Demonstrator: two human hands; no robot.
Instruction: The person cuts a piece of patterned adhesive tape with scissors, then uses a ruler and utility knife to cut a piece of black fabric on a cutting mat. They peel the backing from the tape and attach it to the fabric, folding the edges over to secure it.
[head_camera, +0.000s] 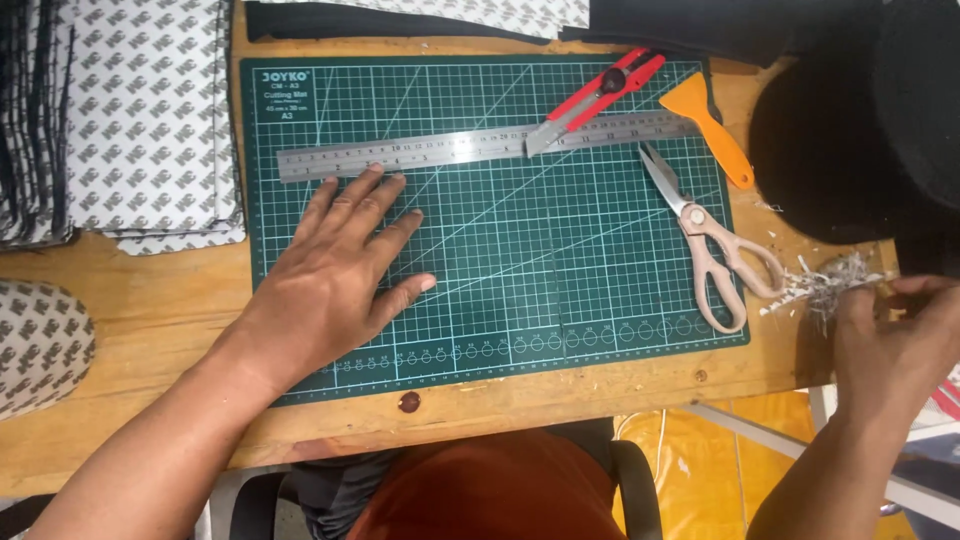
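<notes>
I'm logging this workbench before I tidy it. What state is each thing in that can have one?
Scissors: shut, lying flat, partly off the mat.
Utility knife: lying across the ruler; I cannot tell if its blade is out.
Ruler: flat on the cutting mat.
Scraper: lying flat.
Left hand: open, flat on the mat.
Right hand: pinching paper scraps.

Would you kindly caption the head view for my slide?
Left hand flat on green cutting mat; right hand gathers paper scraps beside scissors.

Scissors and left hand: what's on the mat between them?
Head view: nothing; bare green mat between the left hand and the scissors.
</notes>
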